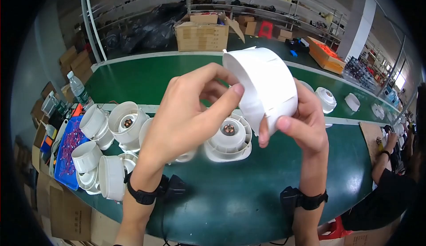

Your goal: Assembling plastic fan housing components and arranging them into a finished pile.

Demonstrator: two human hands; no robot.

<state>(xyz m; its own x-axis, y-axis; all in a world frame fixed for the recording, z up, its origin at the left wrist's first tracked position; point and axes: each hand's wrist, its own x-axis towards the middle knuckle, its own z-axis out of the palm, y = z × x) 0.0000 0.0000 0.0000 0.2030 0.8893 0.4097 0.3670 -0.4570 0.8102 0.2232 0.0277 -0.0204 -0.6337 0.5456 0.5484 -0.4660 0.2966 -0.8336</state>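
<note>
A white plastic ring-shaped housing (275,80) is held up above the bench, tilted so that part of its inside shows. My right hand (306,117) grips it from the right, the thumb on its lower outer wall and a fingertip showing under its edge. At its left rim, the thumb and forefinger of my left hand (191,108) are closed together; the other fingers curl behind. Below the ring, a round white fan base (228,139) with a copper-wound motor in its middle sits on the green bench (248,193).
Several white fan housings (126,124) crowd the bench's left side, beside a blue tray (66,157) of thin wires. A water bottle (77,88) stands behind them. More white parts (326,99) lie on the green conveyor (146,75). At the right, a co-worker's arm (384,159) rests near a board.
</note>
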